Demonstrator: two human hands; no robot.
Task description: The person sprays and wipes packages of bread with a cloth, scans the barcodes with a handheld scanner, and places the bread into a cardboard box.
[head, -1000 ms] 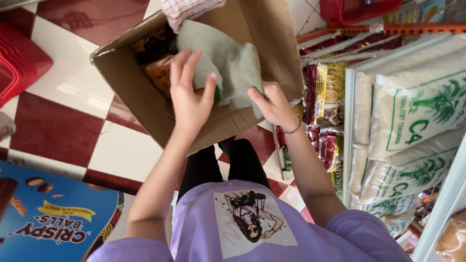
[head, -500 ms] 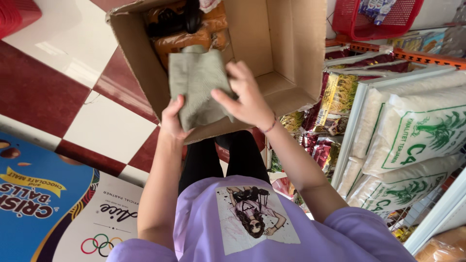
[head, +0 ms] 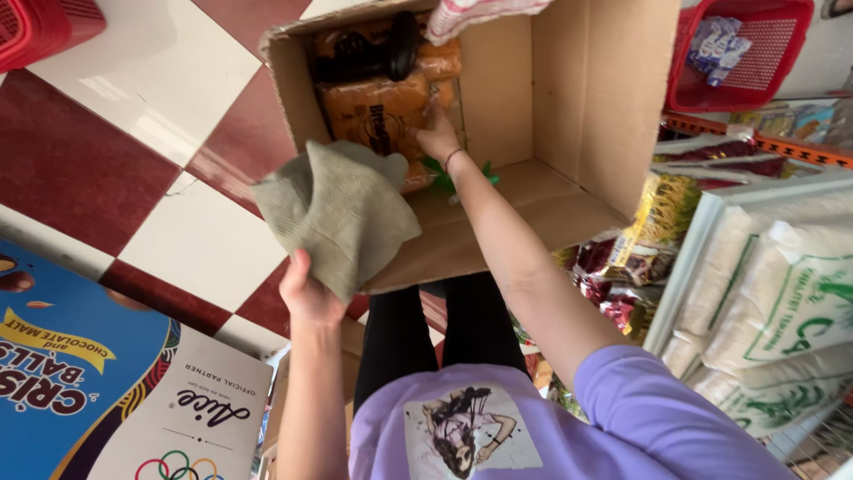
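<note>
Left hand (head: 309, 293) fingers clamp a grey-green cloth (head: 338, 212); right hand (head: 437, 135) fingers spread on orange packets (head: 378, 111) inside the cardboard box (head: 577, 107). The loosely held cloth may slip floorward.

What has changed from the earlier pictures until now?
The right hand let go of the green cloth and reached into the box, onto an orange packet. The left hand drew the cloth out, toward the body. The box remains on the floor, packets inside.
</note>
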